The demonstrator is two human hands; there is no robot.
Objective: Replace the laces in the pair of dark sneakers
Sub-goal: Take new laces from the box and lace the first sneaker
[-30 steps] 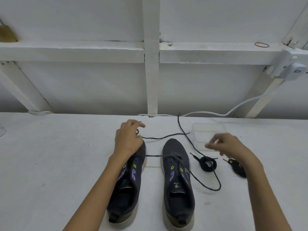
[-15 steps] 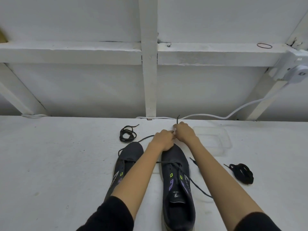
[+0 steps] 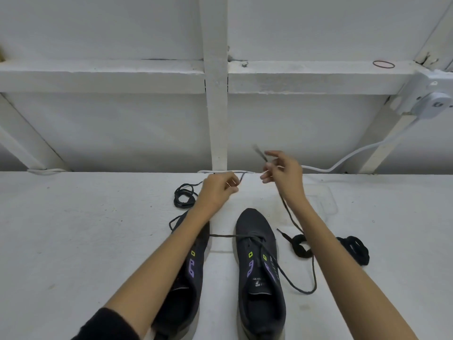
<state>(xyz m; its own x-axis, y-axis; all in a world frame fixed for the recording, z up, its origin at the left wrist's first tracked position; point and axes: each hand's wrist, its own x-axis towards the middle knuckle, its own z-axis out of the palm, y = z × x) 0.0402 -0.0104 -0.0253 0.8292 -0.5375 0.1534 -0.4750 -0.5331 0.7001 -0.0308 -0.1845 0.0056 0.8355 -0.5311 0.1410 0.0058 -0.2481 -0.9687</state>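
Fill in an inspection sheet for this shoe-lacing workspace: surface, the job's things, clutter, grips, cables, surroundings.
Surface: white table, lightly speckled.
Job's things: left sneaker and right sneaker side by side, toes pointing away; thin lace through the right sneaker's front eyelets only; thin coil beyond the left sneaker; inner flat coil and outer flat coil right of the pair.
Clutter: clear tray beyond the right sneaker.
Grips: left hand pinches one end of the thin lace; right hand pinches the other, raised.
Cables: white cable along the table's back edge, rising towards a white device.
Surroundings: white timber wall; rubber band on its ledge.
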